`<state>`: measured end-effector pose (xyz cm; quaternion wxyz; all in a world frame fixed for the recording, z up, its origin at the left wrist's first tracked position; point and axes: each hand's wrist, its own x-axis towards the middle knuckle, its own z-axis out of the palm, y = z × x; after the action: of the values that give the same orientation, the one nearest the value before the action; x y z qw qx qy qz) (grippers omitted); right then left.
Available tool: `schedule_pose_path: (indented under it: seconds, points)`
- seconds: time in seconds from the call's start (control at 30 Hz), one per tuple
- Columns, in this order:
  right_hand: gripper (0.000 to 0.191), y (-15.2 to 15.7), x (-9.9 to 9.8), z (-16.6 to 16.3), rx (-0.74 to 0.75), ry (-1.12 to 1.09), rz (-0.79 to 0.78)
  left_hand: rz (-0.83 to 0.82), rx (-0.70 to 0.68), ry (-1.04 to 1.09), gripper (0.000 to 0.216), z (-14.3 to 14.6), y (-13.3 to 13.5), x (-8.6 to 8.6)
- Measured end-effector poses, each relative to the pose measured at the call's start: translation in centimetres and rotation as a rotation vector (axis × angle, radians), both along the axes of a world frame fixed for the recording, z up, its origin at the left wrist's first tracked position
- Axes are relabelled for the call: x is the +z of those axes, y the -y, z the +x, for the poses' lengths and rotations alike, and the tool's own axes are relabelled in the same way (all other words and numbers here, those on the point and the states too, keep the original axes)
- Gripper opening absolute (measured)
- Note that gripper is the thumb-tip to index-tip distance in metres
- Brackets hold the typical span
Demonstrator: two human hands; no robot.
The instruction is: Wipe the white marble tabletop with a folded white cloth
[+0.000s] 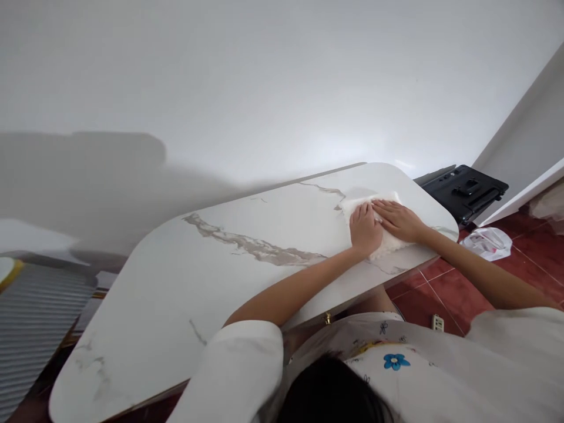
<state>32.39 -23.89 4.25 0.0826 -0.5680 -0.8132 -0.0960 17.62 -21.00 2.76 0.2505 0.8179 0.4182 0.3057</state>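
A white fluffy cloth [390, 245] lies spread on the right part of a white marble-patterned table [273, 217]. My left hand [365, 228] rests flat on the cloth, its fingers pointing away from me. Beside it, my right hand [399, 220] also lies flat on the cloth, with fingers stretched toward the left. Their fingertips come close together near the cloth's far side. The hands cover part of the cloth, while its far and near edges show around them.
A white wall [282, 88] rises behind the table. To the right are a black suitcase [469, 188] and a clear plastic bag [487, 242] on the red tiled floor [449, 294]. A power strip [437, 323] lies on the tiles. A grey ribbed surface [39, 329] is at left.
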Motion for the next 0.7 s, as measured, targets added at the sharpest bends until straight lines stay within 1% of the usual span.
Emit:
schedule_pose_path:
  seconds: [0.1,0.2,0.3,0.37,0.47,0.53,0.6,0.7]
  points:
    - [0.052,3.2,0.0,-0.4,0.019,0.012,-0.002,-0.099,-0.025,-0.005,0.056,-0.6,2.9,0.2]
    - [0.052,5.5,0.3,0.3,0.055,0.007,-0.037,-0.18,-0.046,-0.007,0.061,-0.3,5.1,0.5]
    - [0.052,6.7,0.7,1.9,0.082,-0.015,-0.065,-0.222,-0.067,0.008,0.062,0.8,6.3,0.9]
    - [0.052,6.6,0.9,3.4,0.094,-0.031,-0.07,-0.242,-0.09,0.023,0.062,2.0,6.6,1.2]
    - [0.052,5.5,1.1,5.7,0.111,-0.041,-0.064,-0.24,-0.111,0.047,0.061,3.8,5.9,1.6]
    - [0.052,4.0,1.2,6.9,0.111,-0.039,-0.048,-0.215,-0.099,0.065,0.06,4.9,4.8,1.9]
    - [0.052,2.0,1.2,7.7,0.097,-0.033,-0.031,-0.18,-0.068,0.071,0.058,5.8,3.1,2.1]
    - [0.051,-1.7,1.1,8.4,0.075,-0.02,-0.019,-0.14,-0.018,0.062,0.054,6.7,-0.3,2.0]
